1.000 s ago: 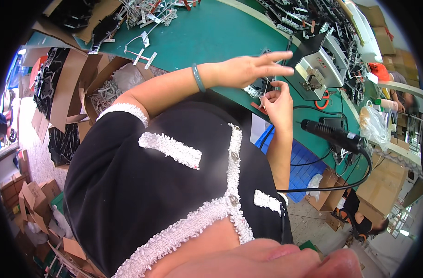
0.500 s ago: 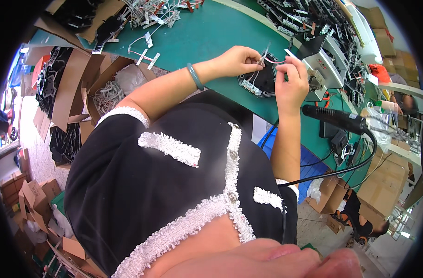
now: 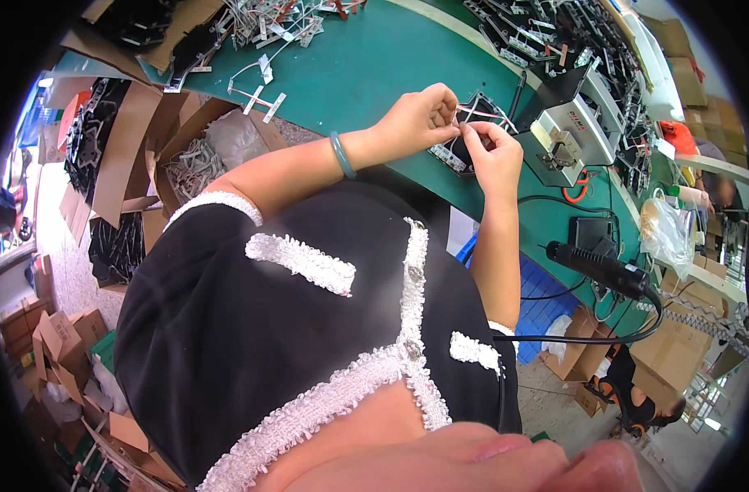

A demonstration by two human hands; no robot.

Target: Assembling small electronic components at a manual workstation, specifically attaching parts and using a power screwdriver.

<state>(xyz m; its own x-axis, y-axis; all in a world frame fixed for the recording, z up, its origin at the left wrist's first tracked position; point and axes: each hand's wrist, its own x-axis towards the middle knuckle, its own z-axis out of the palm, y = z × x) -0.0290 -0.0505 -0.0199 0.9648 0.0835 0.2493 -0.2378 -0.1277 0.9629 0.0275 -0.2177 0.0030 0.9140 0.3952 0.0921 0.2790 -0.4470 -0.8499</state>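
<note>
My left hand (image 3: 417,117) and my right hand (image 3: 494,156) meet over the green bench, fingertips nearly touching. Both are pinched on thin wires (image 3: 471,111) with light and reddish strands; their ends are hidden by the fingers. Just beneath lies a black plate (image 3: 491,107), partly covered by my hands. A small white LED strip (image 3: 448,158) shows at its near left edge. To the right of my right forearm is a black-handled corded tool (image 3: 600,271), apart from both hands.
A silver-and-black box (image 3: 565,135) stands right of my hands, orange-handled pliers (image 3: 577,189) beside it. Wired LED strips (image 3: 264,25) are heaped on the green bench (image 3: 374,57) at far left. Black plates (image 3: 514,33) pile along the far right. Cardboard boxes (image 3: 186,148) stand at left.
My right hand has moved left and slightly nearer, closing in on my left hand. The black corded tool has shifted nearer to me. More of the pliers now shows.
</note>
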